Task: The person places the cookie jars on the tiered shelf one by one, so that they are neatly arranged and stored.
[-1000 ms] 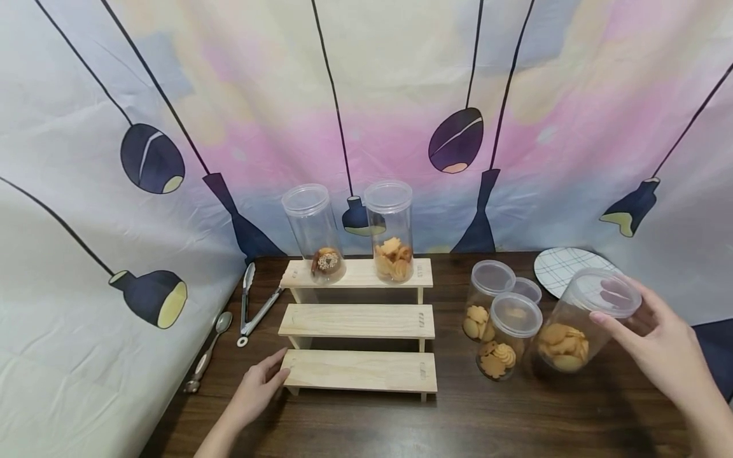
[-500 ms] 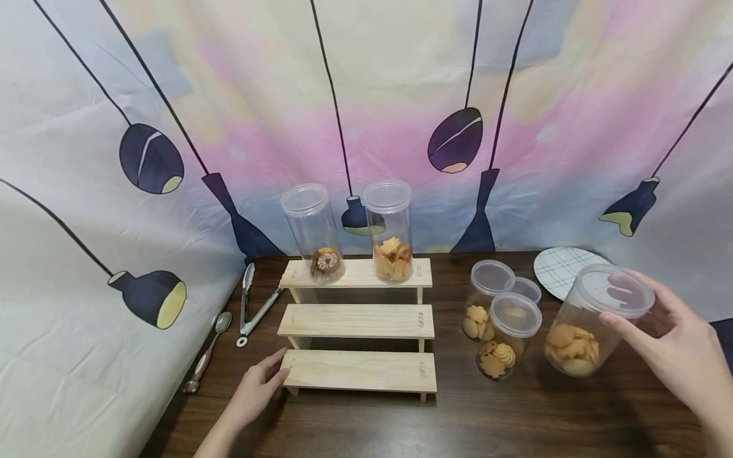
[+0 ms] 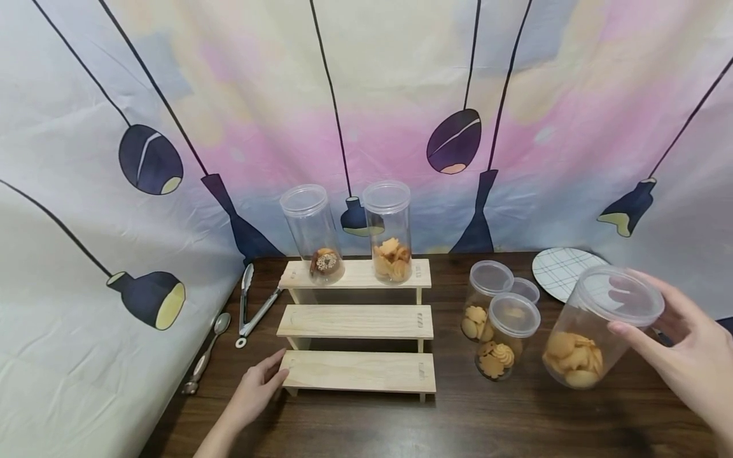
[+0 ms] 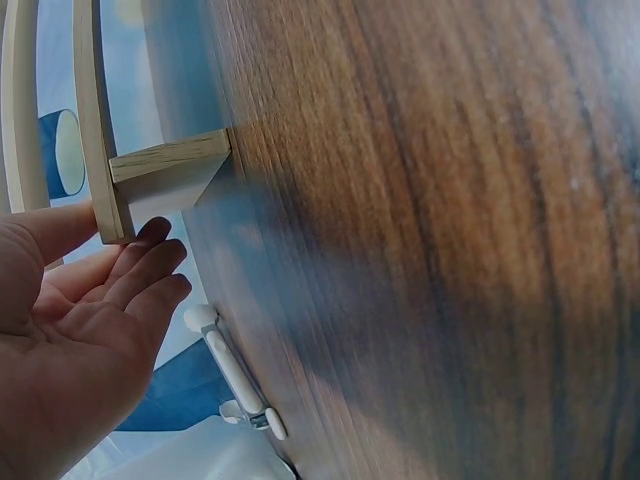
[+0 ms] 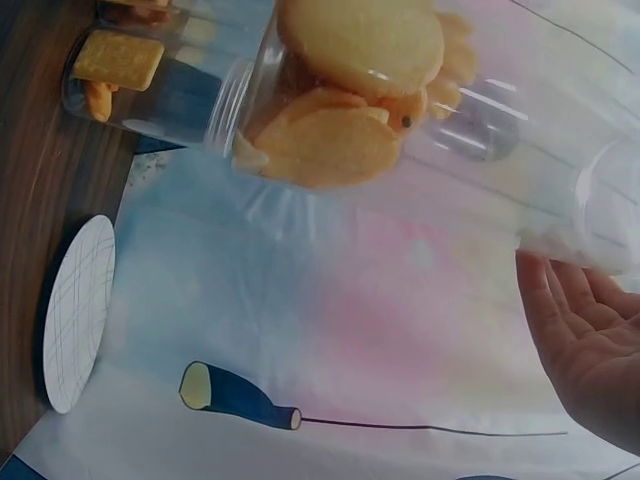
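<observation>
My right hand (image 3: 687, 343) grips a tall clear jar (image 3: 595, 331) of cookies near its lid and keeps it tilted at the right of the table. Cookies lie heaped at the jar's bottom, large in the right wrist view. My left hand (image 3: 254, 391) pinches the left end of the lowest step of a three-step wooden stand (image 3: 361, 371); in the left wrist view the thumb is on one face of the board and the fingertips (image 4: 170, 255) on the other. On the top step stand a jar with a chocolate doughnut-like pastry (image 3: 326, 264) and a jar of cookies (image 3: 392, 257).
Three shorter lidded jars, one a cookie jar (image 3: 506, 337), cluster between the stand and my right hand. Behind them lies a white checked plate (image 3: 564, 270). Metal tongs (image 3: 252, 318) and a spoon (image 3: 207, 356) lie left of the stand. A patterned cloth (image 3: 366, 114) hangs behind.
My right hand has carried the tall cookie jar a little to the right, away from the shorter jars, then slightly toward me. My left hand has stayed at the stand.
</observation>
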`<state>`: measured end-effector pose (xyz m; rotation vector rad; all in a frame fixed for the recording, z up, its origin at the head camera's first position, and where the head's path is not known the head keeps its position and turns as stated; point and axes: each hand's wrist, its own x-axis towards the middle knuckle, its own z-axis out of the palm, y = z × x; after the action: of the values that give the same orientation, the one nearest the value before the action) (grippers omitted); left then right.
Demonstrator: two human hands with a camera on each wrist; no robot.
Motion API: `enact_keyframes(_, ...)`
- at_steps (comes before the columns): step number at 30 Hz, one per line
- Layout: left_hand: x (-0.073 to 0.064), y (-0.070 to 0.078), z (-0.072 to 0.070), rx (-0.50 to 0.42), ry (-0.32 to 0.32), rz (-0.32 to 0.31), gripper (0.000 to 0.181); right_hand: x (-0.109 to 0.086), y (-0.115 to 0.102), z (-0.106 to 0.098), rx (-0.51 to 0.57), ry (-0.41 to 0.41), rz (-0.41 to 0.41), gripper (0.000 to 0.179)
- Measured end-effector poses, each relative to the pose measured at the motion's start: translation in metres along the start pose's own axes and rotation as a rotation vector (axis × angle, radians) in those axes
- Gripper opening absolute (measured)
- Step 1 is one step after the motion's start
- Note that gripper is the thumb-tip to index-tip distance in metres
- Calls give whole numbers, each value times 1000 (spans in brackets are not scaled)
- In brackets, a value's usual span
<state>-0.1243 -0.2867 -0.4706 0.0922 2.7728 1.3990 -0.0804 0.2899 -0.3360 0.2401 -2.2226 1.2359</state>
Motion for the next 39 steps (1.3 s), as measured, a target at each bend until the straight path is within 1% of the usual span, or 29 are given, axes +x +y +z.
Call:
enact_keyframes(4,0,0,0,-2,1,-15,47,-3,-8,1,-5,-13,0,75)
enact_keyframes(7,-1,0,0,-3,0,-7,48,-4,-16,2,-19,-37,5,76)
enact_keyframes(9,-1,0,-1,-4,-2,4,48,-5,-19,2,-30,-51,16,76)
enact_keyframes(14,-1,0,-1,-16,-1,3,48,-5,-22,4,-92,-95,59,78)
enact_keyframes(20,0,-1,-1,-13,-6,0,48,-3,-31,13,-94,-171,32,79)
enact_keyframes(26,0,-1,-2,6,-10,4,48,-3,-44,29,-25,-212,-39,84)
enact_keyframes(33,0,-1,-3,13,-15,6,48,2,-55,47,48,-295,-127,87)
enact_keyframes(35,0,-1,-3,13,-15,7,48,4,-56,52,70,-315,-141,87)
enact_keyframes(39,1,-1,-2,18,-12,2,48,7,-57,63,127,-347,-131,87)
